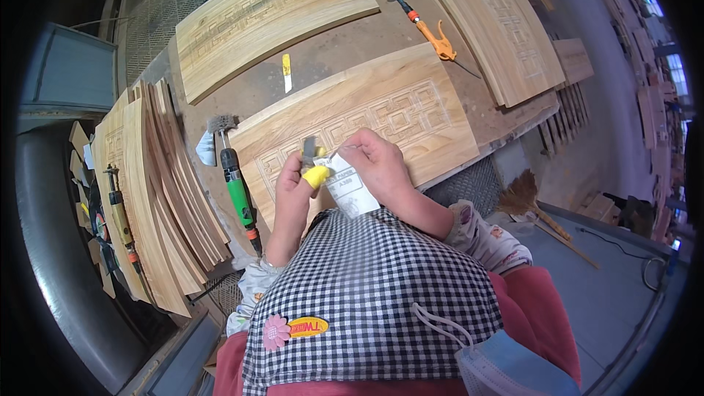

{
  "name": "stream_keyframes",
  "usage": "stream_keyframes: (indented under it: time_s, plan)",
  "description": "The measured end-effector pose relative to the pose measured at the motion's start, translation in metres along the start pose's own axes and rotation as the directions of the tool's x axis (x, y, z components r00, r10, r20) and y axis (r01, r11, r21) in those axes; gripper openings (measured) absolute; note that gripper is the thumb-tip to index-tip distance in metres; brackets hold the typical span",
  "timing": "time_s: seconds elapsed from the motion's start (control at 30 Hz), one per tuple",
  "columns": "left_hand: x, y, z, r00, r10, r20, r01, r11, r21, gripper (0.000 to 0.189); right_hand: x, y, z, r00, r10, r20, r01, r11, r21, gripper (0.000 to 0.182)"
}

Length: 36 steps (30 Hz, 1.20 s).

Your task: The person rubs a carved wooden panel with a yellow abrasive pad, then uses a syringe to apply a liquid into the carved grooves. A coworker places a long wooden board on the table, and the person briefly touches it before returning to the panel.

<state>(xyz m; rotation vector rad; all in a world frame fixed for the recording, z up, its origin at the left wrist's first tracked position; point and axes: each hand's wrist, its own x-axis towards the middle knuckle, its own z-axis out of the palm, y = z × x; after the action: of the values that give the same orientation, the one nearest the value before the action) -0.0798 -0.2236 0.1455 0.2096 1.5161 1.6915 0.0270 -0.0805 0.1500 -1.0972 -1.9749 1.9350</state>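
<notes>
Above the near edge of a carved wooden panel (363, 99), both my hands meet at a sheet of sandpaper (355, 192). Its white back bears writing and faces up. My left hand (294, 187), with yellow covers on the thumb and a fingertip, grips the sheet's left side. A small grey strip (311, 147), blurred, sticks up at those fingers; I cannot tell what it is. My right hand (382, 168) pinches the sheet's upper edge between thumb and fingers. Left of the panel lies a green pneumatic grinder (237, 192) with a grey abrasive head (222, 122).
A yellow-handled blade (286, 72) lies behind the panel, near another carved panel (275, 11). An orange air blow gun (437, 38) with a hose rests at the back right, beside stacked panels (495, 38). Leaning boards (159, 187) bear a second air tool (118, 209); a broom (520, 192) is right.
</notes>
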Motion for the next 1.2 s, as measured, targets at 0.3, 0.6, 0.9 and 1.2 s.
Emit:
stream_keyframes:
  time_s: [0.3, 0.6, 0.9, 1.2]
  plan:
    - [-0.002, -0.002, -0.005, 0.988, 0.034, -0.149, -0.04, 0.998, -0.042, 0.024, -0.005, 0.01, 0.009, 0.989, -0.003, 0.15, -0.047, 0.944, 0.326, 0.012]
    - [-0.009, -0.013, -0.014, 0.981, 0.193, -0.034, -0.192, 0.981, 0.018, 0.022, -0.013, -0.012, -0.01, 0.901, 0.243, 0.359, -0.387, 0.825, 0.412, 0.028]
    - [-0.012, -0.002, -0.021, 0.993, 0.105, -0.045, -0.1, 0.991, 0.087, 0.043, -0.018, 0.012, 0.002, 0.993, 0.027, 0.114, -0.067, 0.93, 0.361, 0.03]
    - [-0.022, -0.021, -0.02, 0.998, 0.055, -0.028, -0.055, 0.998, 0.028, 0.025, -0.041, 0.011, 0.02, 0.998, -0.011, -0.058, 0.019, 0.988, 0.151, 0.02]
